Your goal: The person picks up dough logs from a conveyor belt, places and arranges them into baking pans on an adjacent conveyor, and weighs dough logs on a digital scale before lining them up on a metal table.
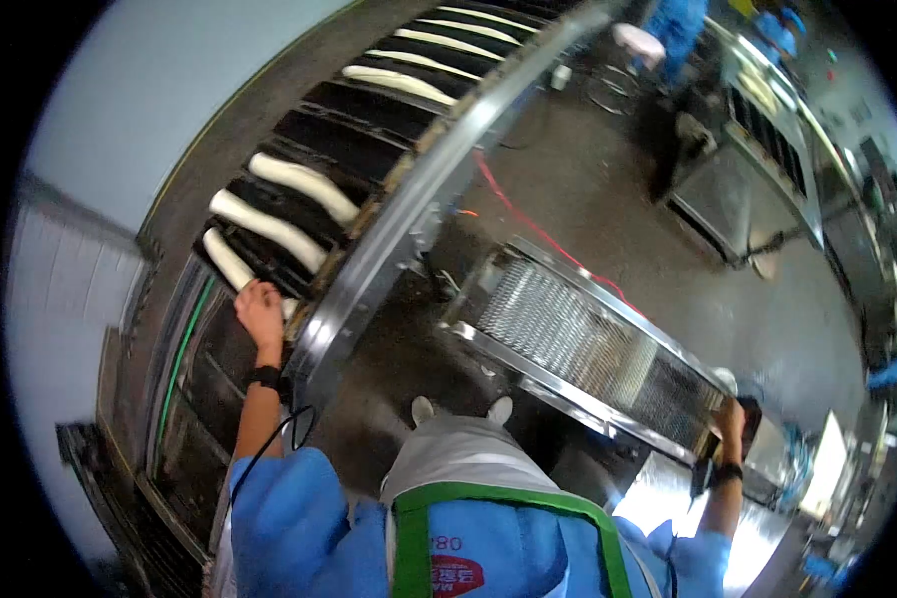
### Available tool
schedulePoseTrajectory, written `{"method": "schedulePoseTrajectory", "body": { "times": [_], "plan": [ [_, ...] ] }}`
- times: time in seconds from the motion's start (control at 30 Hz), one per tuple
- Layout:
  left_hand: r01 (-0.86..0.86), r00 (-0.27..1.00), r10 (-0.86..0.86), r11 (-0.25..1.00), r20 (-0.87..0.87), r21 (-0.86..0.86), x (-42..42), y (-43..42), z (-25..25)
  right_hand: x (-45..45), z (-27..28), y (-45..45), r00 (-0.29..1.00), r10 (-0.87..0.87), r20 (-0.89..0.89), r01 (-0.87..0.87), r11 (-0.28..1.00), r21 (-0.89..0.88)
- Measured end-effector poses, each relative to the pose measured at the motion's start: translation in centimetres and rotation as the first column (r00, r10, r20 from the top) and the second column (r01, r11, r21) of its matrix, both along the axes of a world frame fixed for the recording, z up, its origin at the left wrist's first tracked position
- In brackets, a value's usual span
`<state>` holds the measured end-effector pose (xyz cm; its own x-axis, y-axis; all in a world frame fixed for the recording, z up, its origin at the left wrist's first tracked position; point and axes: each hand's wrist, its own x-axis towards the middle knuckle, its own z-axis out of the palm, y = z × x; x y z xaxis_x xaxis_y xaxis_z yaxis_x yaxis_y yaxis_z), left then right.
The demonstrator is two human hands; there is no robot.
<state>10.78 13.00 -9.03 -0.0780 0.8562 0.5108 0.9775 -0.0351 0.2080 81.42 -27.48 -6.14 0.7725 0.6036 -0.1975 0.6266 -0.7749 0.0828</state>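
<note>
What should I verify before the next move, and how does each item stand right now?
1. Left hand at the nearest dough strip: ok, over its end towards the metal rail.
2. Firm hold on that strip: cannot tell; the hand hides the contact.
3. Right hand free: cannot tell; whatever it touches at the end of the mesh conveyor is unclear.
4. Red line away from the white shoes: ok, it runs beyond the mesh conveyor.
5. Dough row unbroken: not ok; a bare dark stretch follows the third strip.
</note>
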Motion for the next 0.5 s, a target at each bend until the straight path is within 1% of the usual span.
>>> {"method": "schedulePoseTrajectory", "body": {
  "times": [0.03, 0.07, 0.1, 0.13, 0.17, 0.2, 0.23, 0.3, 0.37, 0.4, 0.43, 0.47, 0.5],
  "plan": [
    [-0.021, 0.996, 0.025, 0.998, 0.080, -0.060, 0.0, -0.4, -0.2, 0.6, 1.1, -0.4, 0.999, -0.019, -0.028, 0.022, 0.994, 0.111],
    [-0.033, 0.995, 0.039, 0.997, 0.095, -0.064, 0.3, -1.1, 0.2, 0.6, 2.9, 0.5, 0.990, -0.031, -0.134, 0.073, 0.943, 0.323],
    [-0.033, 0.994, 0.039, 0.998, 0.103, -0.058, 0.0, -1.8, 0.3, 0.5, 4.9, 1.5, 0.960, -0.022, -0.280, 0.174, 0.828, 0.533],
    [-0.021, 0.993, 0.027, 0.998, 0.116, -0.055, -0.4, -2.3, 0.1, -0.9, 7.6, 3.2, 0.920, 0.036, -0.389, 0.258, 0.692, 0.674],
    [-0.028, 0.993, 0.035, 0.997, 0.111, -0.066, -1.0, -2.8, -0.1, -3.0, 10.8, 5.3, 0.897, 0.112, -0.427, 0.277, 0.609, 0.743],
    [-0.046, 0.991, 0.053, 0.997, 0.122, -0.065, -1.3, -3.6, -0.1, -5.5, 14.4, 7.7, 0.873, 0.270, -0.405, 0.170, 0.610, 0.774],
    [-0.044, 0.988, 0.053, 0.997, 0.144, -0.068, -1.1, -4.2, 0.7, -9.1, 18.4, 10.0, 0.837, 0.325, -0.439, 0.160, 0.624, 0.765],
    [-0.027, 0.985, 0.036, 0.998, 0.171, -0.052, -0.9, -5.1, 1.2, -10.7, 21.6, 13.5, 0.786, 0.509, -0.352, 0.106, 0.449, 0.887],
    [-0.040, 0.987, 0.049, 0.997, 0.152, -0.068, -0.9, -5.2, 1.3, -14.6, 25.2, 17.8, 0.713, 0.600, -0.362, 0.197, 0.324, 0.925],
    [-0.040, 0.990, 0.051, 0.995, 0.130, -0.089, -0.4, -5.1, 1.8, -16.2, 27.0, 20.2, 0.691, 0.618, -0.376, 0.206, 0.331, 0.921],
    [-0.056, 0.998, 0.060, 0.991, 0.029, -0.123, 0.0, -5.1, 2.7, -17.5, 28.2, 22.6, 0.668, 0.634, -0.390, 0.214, 0.339, 0.916],
    [-0.065, 0.997, 0.069, 0.991, 0.030, -0.117, 0.4, -5.0, 3.5, -18.4, 27.9, 25.2, 0.648, 0.640, -0.413, 0.262, 0.322, 0.910],
    [-0.022, 0.999, 0.025, 0.996, 0.036, -0.086, 0.8, -5.0, 4.3, -21.0, 27.6, 27.7, 0.629, 0.685, -0.368, 0.210, 0.306, 0.929]
  ]
}}
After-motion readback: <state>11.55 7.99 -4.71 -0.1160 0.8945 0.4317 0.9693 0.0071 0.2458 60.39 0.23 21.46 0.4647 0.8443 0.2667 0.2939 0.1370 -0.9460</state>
